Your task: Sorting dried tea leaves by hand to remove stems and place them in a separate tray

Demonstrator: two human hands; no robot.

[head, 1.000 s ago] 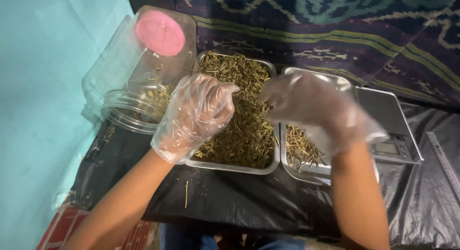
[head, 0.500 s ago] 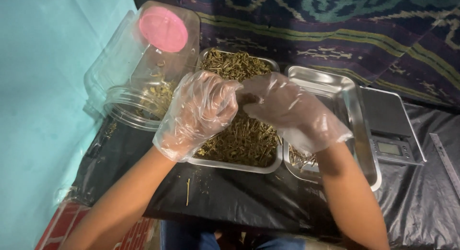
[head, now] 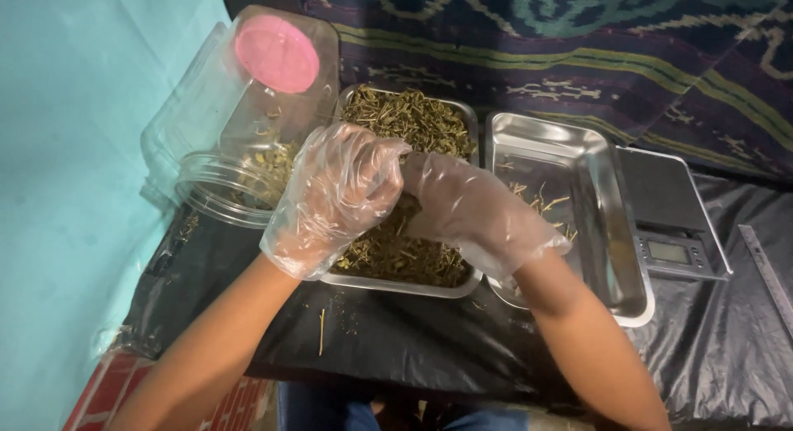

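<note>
Both hands wear clear plastic gloves. My left hand (head: pixel 339 191) is curled over a steel tray (head: pixel 396 284) heaped with dried green-brown herb stalks (head: pixel 413 117), fingers closed on some of the herbs. My right hand (head: pixel 471 212) meets it above the same tray, fingertips pinching at the herbs held by the left. To the right stands a second steel tray (head: pixel 607 233) with a few loose stalks (head: pixel 541 204) in it.
A clear plastic jar (head: pixel 239 133) with a pink bottom lies on its side at the left, some herbs inside. A digital scale (head: pixel 669 212) stands right of the trays, a metal ruler (head: pixel 768 270) beyond it. Black plastic sheet (head: pixel 396 340) covers the table; patterned cloth behind.
My right hand has swung from over the right tray leftward to the left hand above the herb tray, uncovering the right tray and its stalks. The left hand stayed put.
</note>
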